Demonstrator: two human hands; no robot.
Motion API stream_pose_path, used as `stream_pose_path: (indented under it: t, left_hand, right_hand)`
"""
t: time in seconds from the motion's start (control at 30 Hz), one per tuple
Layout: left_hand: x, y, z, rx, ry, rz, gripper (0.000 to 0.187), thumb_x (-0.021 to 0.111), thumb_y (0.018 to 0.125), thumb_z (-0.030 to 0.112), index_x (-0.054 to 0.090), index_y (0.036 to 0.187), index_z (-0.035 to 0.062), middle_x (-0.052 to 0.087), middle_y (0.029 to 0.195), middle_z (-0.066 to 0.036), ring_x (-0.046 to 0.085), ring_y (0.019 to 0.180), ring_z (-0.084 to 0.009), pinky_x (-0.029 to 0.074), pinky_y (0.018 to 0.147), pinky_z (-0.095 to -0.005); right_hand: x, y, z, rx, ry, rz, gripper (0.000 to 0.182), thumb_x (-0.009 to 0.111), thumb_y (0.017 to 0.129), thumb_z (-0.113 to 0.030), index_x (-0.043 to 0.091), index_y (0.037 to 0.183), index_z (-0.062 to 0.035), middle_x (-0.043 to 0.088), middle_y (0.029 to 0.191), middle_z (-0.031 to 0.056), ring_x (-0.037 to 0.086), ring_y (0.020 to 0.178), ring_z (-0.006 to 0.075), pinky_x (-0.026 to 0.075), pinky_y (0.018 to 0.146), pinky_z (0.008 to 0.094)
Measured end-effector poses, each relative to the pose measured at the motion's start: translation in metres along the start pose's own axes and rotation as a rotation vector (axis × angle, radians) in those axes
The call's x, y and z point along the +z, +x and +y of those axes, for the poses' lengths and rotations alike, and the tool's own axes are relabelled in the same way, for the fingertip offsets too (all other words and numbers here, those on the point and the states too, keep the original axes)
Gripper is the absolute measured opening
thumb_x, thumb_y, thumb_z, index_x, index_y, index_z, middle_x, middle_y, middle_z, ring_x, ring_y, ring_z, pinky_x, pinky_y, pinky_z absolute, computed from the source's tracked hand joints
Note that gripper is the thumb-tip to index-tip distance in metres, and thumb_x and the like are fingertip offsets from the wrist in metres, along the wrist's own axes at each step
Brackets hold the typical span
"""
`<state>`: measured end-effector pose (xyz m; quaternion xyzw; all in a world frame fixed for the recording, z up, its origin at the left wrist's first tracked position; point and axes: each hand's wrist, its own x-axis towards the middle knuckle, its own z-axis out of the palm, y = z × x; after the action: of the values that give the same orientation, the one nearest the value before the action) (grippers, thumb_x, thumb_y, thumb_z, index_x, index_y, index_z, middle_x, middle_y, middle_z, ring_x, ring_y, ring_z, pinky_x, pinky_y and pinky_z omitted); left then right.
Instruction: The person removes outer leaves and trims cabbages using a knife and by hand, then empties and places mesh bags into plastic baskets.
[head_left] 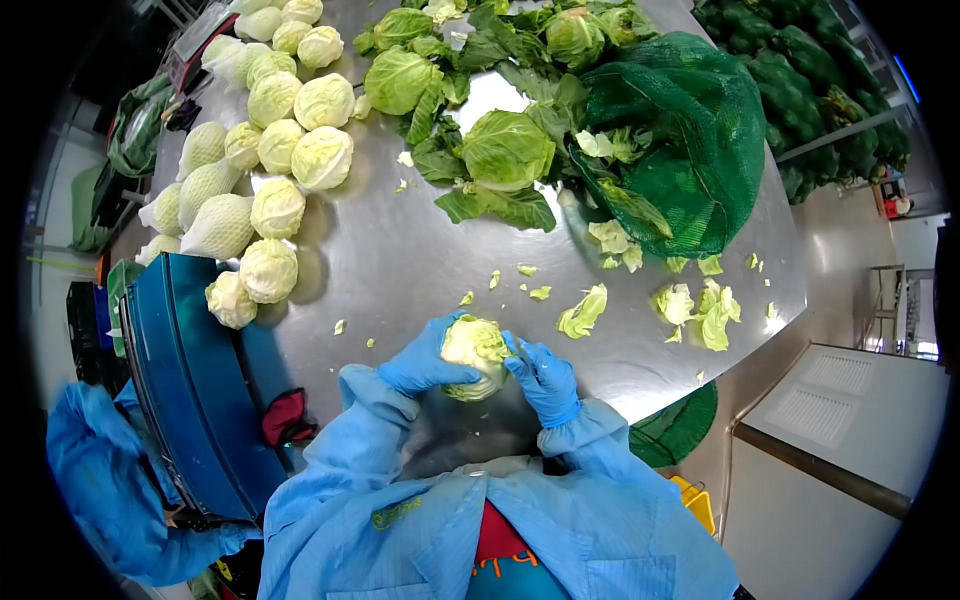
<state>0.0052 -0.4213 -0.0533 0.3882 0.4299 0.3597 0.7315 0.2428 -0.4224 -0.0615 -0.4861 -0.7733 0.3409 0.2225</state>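
Low in the middle of the head view, a pale green cabbage is held over the near edge of the metal table. My left hand, in a blue glove, wraps round its left side. On its right side is my right hand, also gloved in blue, with fingers bent round a small, thin tool whose kind I cannot make out. Several loose leaf pieces lie beyond and to the right of the hands.
Trimmed cabbages line the left side, some in white foam nets. Leafy cabbages and a green mesh bag lie at the back. Blue crates stand at left, beside a person in blue.
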Motion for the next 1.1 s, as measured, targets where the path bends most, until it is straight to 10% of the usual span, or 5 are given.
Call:
stream_pose_path:
  t: [0.27,0.6,0.73,0.9,1.1]
  left_hand:
    - [0.002,-0.021,-0.017,0.082,0.340,0.090,0.105,0.091,0.057,0.022,0.033,0.142,-0.0011,0.048,0.135,-0.012,0.046,0.126,-0.0215,0.037,0.108,-0.0353]
    - [0.034,-0.095,-0.045,-0.166,-0.359,0.251,0.095,0.084,0.073,0.024,0.026,0.145,0.0019,0.048,0.136,-0.013,0.049,0.126,-0.0243,0.043,0.104,-0.0399]
    - [0.084,-0.082,-0.038,-0.107,-0.583,0.752,0.067,0.073,0.082,0.016,0.040,0.140,0.0073,0.056,0.129,-0.010,0.055,0.120,-0.0265,0.049,0.099,-0.0434]
    - [0.057,-0.076,-0.055,-0.001,-0.742,0.541,0.073,0.072,0.081,0.039,0.040,0.143,0.0195,0.051,0.137,-0.013,0.052,0.124,-0.0327,0.048,0.097,-0.0567]
    - [0.042,-0.080,-0.034,0.124,-1.441,0.100,0.099,0.068,0.071,0.068,0.030,0.149,0.0217,0.035,0.147,-0.022,0.038,0.132,-0.0474,0.038,0.101,-0.0684]
  right_hand:
    - [-0.079,0.054,-0.007,0.507,0.920,0.627,0.049,0.068,0.087,-0.010,0.054,0.135,-0.0067,0.064,0.088,-0.0008,0.057,0.071,0.0106,0.049,0.062,0.0254]
    - [0.002,0.021,-0.007,0.657,0.979,-0.464,0.062,0.078,0.083,-0.019,0.052,0.138,-0.0102,0.061,0.092,-0.0017,0.055,0.086,0.0084,0.046,0.080,0.0246]
    - [0.032,0.009,-0.026,0.519,1.081,-0.280,0.041,0.074,0.087,-0.019,0.062,0.124,-0.0064,0.062,0.090,-0.0020,0.056,0.084,0.0080,0.047,0.077,0.0237]
    - [0.022,0.023,-0.004,0.801,0.911,-0.075,0.024,0.069,0.091,-0.020,0.066,0.108,-0.0036,0.065,0.094,0.0028,0.058,0.082,0.0098,0.048,0.073,0.0259]
    - [-0.049,0.023,0.065,0.306,0.117,0.636,0.030,0.062,0.094,-0.014,0.058,0.122,-0.0034,0.061,0.109,0.0041,0.057,0.078,0.0199,0.050,0.078,0.0325]
